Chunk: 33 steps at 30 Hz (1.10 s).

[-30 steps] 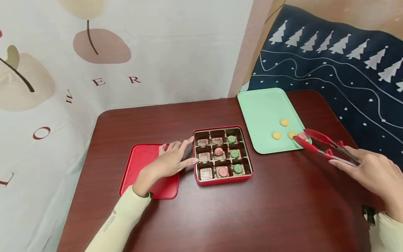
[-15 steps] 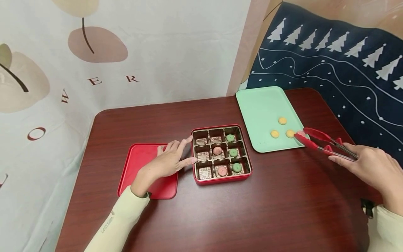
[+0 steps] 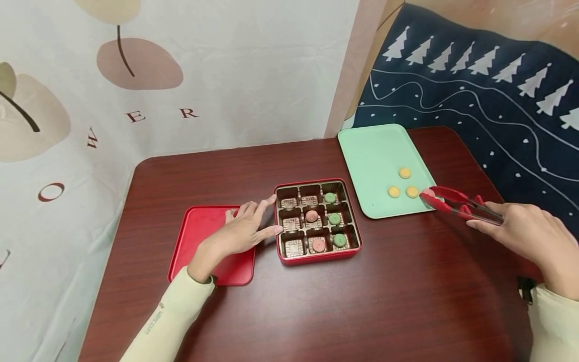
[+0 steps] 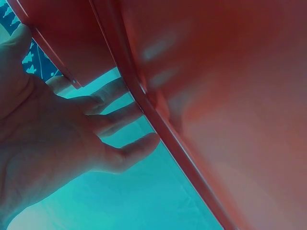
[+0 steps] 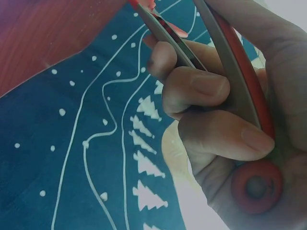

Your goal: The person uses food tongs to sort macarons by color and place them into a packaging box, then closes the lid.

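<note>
In the head view my left hand (image 3: 244, 229) touches the left side of a red tin (image 3: 321, 258) with thumb and fingers fairly straight. The tin's divided insert has green macarons (image 3: 334, 218) down the right column and two pink macarons (image 3: 318, 245) in the middle column. My right hand (image 3: 538, 236) grips red-tipped tongs (image 3: 452, 194) over the near right corner of a mint tray (image 3: 371, 156). Between the tong tips is a pink macaron (image 3: 428, 192). Beside it on the tray lie three yellow macarons (image 3: 394, 192). Fingers curl round the tongs (image 5: 240, 76) in the right wrist view.
A red lid (image 3: 196, 236) lies left of the tin, partly under my left forearm and hand. The brown table (image 3: 384, 291) meets a pale cloth (image 3: 253, 100) behind and a navy tree-patterned cloth (image 3: 452, 95) at the right.
The tongs have moved slightly left and their arms have drawn closer together round the pink macaron. One yellow macaron has shifted a little left. My left hand stays at the tin.
</note>
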Available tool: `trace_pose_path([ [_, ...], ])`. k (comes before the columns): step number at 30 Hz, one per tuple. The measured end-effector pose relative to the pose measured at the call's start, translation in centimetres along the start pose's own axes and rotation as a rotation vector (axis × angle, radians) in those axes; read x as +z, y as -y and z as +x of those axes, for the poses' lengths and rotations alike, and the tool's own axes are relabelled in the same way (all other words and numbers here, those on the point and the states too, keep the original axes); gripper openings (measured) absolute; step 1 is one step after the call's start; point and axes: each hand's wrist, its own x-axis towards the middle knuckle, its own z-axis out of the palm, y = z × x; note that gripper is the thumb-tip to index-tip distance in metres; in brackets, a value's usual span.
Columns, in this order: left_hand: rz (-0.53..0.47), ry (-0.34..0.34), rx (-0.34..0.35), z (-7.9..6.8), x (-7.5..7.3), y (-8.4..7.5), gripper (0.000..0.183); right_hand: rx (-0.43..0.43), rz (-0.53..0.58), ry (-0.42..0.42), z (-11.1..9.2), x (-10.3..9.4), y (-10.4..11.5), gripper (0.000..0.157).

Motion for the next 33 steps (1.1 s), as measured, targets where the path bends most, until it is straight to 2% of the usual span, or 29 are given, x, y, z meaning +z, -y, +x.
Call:
trace_pose_path([
  [3, -0.001, 0.0, -0.002, -0.1, 0.0, 0.0, 0.082, -0.01, 0.0, 0.017, 0.2, 0.0, 0.2, 0.075],
  [7, -0.001, -0.005, 0.001, -0.1, -0.1, 0.0, 0.082, -0.018, 0.004, -0.002, 0.3, 0.1, 0.2, 0.072],
  [13, 0.005, -0.004, -0.004, -0.2, -0.1, 0.1, 0.084, -0.019, 0.011, 0.003, 0.1, 0.1, 0.1, 0.076],
  [16, 0.006, -0.002, -0.005, -0.1, 0.0, 0.1, 0.084, -0.013, 0.012, -0.019, 0.0, 0.2, 0.0, 0.075],
  [23, 0.01, 0.001, -0.005, -0.1, 0.0, 0.1, 0.085, -0.034, 0.017, -0.127, -0.3, 0.4, -0.1, 0.074],
  [33, 0.012, 0.006, 0.004, -0.2, -0.1, 0.0, 0.084, -0.061, 0.056, -0.142, 0.1, 0.0, 1.3, 0.078],
])
